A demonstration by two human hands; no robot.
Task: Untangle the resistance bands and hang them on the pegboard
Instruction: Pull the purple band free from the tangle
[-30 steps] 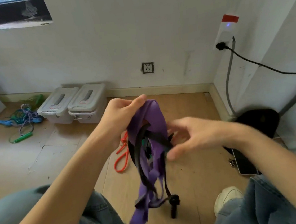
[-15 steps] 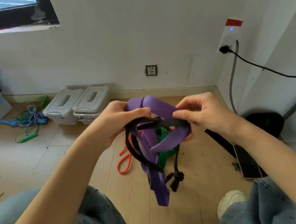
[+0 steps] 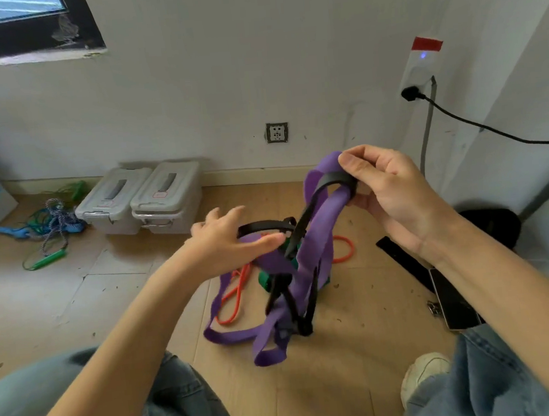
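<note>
A tangle of resistance bands hangs in front of me above the wooden floor. A wide purple band (image 3: pixel 317 247) loops up over a thinner black band (image 3: pixel 304 220). My right hand (image 3: pixel 389 193) pinches the black and purple bands together at the top of the tangle. A green band (image 3: pixel 265 279) shows low in the bundle, partly hidden. My left hand (image 3: pixel 226 242) hovers at the left side of the tangle, fingers spread and relaxed, touching the purple band. An orange band (image 3: pixel 238 298) lies on the floor beneath. No pegboard is in view.
Two grey lidded boxes (image 3: pixel 141 200) stand by the wall. Skipping ropes (image 3: pixel 47 226) lie at the left. A phone (image 3: pixel 451 301) and a black strap (image 3: pixel 402 259) lie on the floor at right, with a power cable (image 3: pixel 493 129) along the right wall. My knees frame the bottom.
My right hand has lifted the black and purple bands up and to the right. My left hand has let go of the bundle and opened; the lower purple loops have dropped toward the floor.
</note>
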